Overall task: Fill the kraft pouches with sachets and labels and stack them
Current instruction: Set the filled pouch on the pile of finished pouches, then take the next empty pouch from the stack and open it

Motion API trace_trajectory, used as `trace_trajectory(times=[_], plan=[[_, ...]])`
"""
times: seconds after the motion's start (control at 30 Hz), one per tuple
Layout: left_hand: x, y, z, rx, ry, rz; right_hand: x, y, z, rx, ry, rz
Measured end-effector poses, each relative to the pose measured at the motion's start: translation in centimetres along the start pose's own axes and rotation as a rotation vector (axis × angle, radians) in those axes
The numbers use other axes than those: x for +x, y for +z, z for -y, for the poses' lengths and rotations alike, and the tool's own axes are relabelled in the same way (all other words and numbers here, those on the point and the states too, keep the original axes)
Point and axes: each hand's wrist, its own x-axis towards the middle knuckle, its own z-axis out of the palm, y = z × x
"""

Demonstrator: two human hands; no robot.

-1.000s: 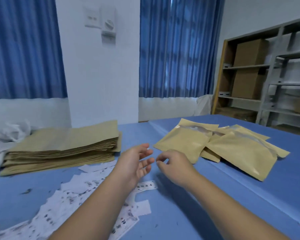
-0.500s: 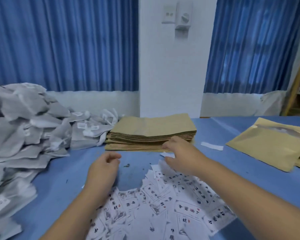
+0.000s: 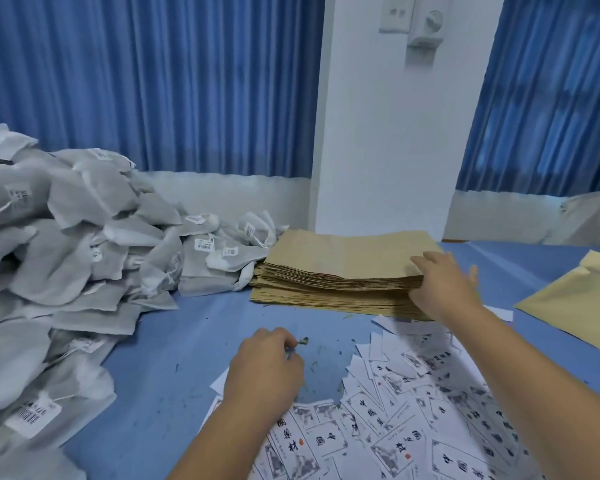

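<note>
Pleated blue fabric curtains (image 3: 153,81) are hanging across the back from nine to three o'clock, split at one o'clock by a white painted wall pillar (image 3: 378,150). A flat table covered in blue cloth (image 3: 174,358) is filling the lower half of the view.

A large heap of grey-white fabric sachets with strings and barcode tags (image 3: 66,244) is spilling over the table from nine down to seven o'clock, and its nearest bags are touching the left end of the pouch stack. A loose spread of white rectangular paper labels with black printed characters (image 3: 413,410) is lying from five to four o'clock, with both forearms crossing over it.

A tidy stack of flat, empty brown kraft paper pouches (image 3: 343,258) is sitting just right of centre, towards one o'clock. At three o'clock a separate, paler kraft pouch (image 3: 575,306) is lying flat, cut off by the frame edge.

The right hand (image 3: 447,289) is gripping the stack's right end: its fingers are lying nearly straight over the top pouch and the thumb is pressing against the front edge of the upper layers.

The left hand (image 3: 264,372) is hovering at six o'clock with its fingers curled in. A tiny dark-green scrap (image 3: 303,340) is sitting right at the fingertips; I cannot tell whether they are pinching it.
</note>
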Motion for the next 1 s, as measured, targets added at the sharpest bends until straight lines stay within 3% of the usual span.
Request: trace_trajectory(times=[0.07,0.23,0.4,0.5,0.63,0.7,0.77,0.83,0.9,1.0], plan=[[0.1,0.1,0.0,0.015,-0.010,0.001,-0.4,1.1,-0.6,0.079,0.033,-0.063],[0.3,0.4,0.1,0.076,-0.003,-0.008,-0.7,2.7,-1.9,0.089,-0.083,-0.410],[0.4,0.7,0.2,0.100,0.013,-0.026,0.3,2.4,-3.5,0.061,-0.020,-0.284],[0.4,0.8,0.2,0.113,0.021,-0.037,0.4,2.1,-4.1,0.080,-0.018,-0.328],[0.4,0.7,0.1,0.151,0.056,-0.040,0.3,-0.7,-2.6,0.189,-0.166,-0.389],[0.3,0.4,0.1,0.123,0.074,-0.037,-0.5,-3.2,-0.9,0.434,-0.287,-0.351],[0.2,0.0,0.0,0.036,0.098,-0.062,-1.9,-6.0,1.0,0.693,-0.411,-0.296],[-0.1,-0.6,-0.7,-0.101,0.122,-0.139,-3.3,-8.1,2.7,0.782,-0.544,-0.267],[-0.5,-1.0,-2.0,-0.386,0.116,-0.177,-4.9,-9.5,4.4,0.731,-0.665,-0.236],[-1.6,-0.5,-3.7,-0.735,0.130,0.021,-6.9,-9.7,6.9,0.483,-0.823,-0.125]])
